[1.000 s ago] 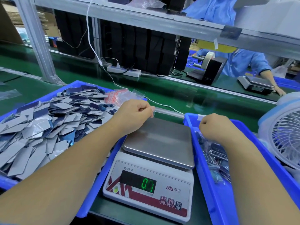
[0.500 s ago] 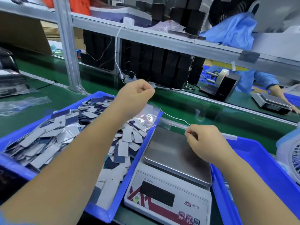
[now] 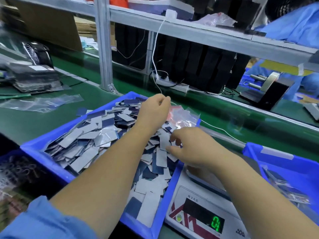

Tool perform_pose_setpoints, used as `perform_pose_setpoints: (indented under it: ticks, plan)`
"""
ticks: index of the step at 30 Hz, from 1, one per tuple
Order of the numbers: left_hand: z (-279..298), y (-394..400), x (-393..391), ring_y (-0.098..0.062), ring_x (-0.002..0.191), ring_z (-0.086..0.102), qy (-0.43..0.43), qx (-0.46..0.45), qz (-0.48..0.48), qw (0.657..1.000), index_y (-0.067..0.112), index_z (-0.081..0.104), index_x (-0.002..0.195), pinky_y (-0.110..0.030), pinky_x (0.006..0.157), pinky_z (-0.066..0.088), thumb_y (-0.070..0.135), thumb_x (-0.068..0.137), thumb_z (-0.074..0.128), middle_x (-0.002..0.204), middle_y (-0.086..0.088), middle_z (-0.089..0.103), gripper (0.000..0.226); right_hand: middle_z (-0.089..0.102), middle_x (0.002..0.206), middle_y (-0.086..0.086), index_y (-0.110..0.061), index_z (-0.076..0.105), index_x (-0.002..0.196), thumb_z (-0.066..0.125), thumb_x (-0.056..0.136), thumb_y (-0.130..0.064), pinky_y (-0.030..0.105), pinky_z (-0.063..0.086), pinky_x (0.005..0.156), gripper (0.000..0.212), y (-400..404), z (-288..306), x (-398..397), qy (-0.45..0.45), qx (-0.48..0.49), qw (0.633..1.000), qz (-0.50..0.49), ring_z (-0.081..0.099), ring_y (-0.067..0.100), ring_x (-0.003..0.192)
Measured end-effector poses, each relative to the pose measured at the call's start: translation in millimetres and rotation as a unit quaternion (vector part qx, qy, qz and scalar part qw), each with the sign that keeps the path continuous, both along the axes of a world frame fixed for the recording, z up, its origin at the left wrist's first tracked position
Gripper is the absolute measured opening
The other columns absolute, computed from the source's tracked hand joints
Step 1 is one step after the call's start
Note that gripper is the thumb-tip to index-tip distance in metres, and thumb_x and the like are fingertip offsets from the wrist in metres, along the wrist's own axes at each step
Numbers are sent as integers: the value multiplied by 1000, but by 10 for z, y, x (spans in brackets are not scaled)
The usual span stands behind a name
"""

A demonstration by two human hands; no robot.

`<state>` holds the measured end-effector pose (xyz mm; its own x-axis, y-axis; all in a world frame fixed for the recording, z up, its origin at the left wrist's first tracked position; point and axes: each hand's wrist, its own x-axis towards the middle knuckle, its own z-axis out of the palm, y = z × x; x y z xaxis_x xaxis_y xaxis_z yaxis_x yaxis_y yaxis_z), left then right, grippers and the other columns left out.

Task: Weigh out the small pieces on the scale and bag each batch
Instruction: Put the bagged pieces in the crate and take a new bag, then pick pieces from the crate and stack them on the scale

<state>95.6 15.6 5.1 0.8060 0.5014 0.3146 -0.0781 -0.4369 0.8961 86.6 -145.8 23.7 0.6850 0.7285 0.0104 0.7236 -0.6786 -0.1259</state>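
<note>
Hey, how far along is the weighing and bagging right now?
Done: filled bags lie in the right bin. In hand: the left hand pinches a clear bag while the right hand reaches into the pieces. Left: a large heap remains; the scale pan looks bare.

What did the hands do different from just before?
The right hand left the scale side, crossed into the left bin, and its fingers now reach into the small pieces. The left hand stays curled over the bin near the clear bags. The scale's plate stays bare.
</note>
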Motion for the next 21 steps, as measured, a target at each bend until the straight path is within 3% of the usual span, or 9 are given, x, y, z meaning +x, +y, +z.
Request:
perform_pose_setpoints:
  ticks: [3, 7, 10, 14, 19, 21]
  plan:
    - [-5, 43, 22, -3, 49, 39, 2, -3, 5, 1000, 9, 64, 89, -22, 50, 34, 38, 97, 46, 53, 14, 48, 35, 65, 91, 1, -16, 63, 98, 53, 87, -68, 35, 53, 74, 54, 228, -93, 83, 68, -25, 995, -69, 60, 19, 85]
    - [-2, 65, 24, -6, 49, 33, -15, -5, 3, 1000, 3, 62, 91, -28, 52, 33, 37, 97, 47, 52, 13, 41, 38, 61, 57, -2, -16, 57, 63, 61, 79, -71, 29, 40, 52, 57, 414, -139, 44, 110, -14, 989, -102, 55, 11, 62]
    - [5, 69, 20, -7, 50, 33, -27, -8, -2, 1000, 2, 62, 90, -30, 54, 33, 36, 97, 47, 50, 13, 39, 38, 55, 73, -3, -18, 49, 75, 72, 72, -63, 30, 36, 50, 50, 497, -147, -73, 104, -25, 990, -95, 49, 10, 65]
    - [18, 51, 11, -5, 51, 38, -32, -4, -9, 999, 3, 63, 89, -28, 53, 34, 36, 97, 47, 50, 15, 44, 38, 57, 90, -6, -22, 52, 100, 76, 72, -59, 30, 47, 62, 52, 467, -129, -116, 148, -8, 985, -91, 53, 8, 77]
    - [37, 45, -6, -6, 51, 38, -32, -11, -14, 999, 4, 63, 87, -29, 54, 36, 36, 97, 48, 48, 15, 44, 37, 68, 75, 2, -20, 61, 97, 81, 66, -59, 38, 63, 67, 54, 381, -68, -105, 301, 77, 944, -114, 67, 15, 56]
    - [41, 38, -20, -6, 50, 38, -29, -14, -18, 999, 5, 63, 86, -29, 55, 36, 36, 96, 48, 48, 16, 45, 35, 68, 80, 4, -21, 62, 97, 85, 57, -60, 33, 62, 64, 61, 365, -62, -133, 346, 88, 927, -118, 68, 13, 54]
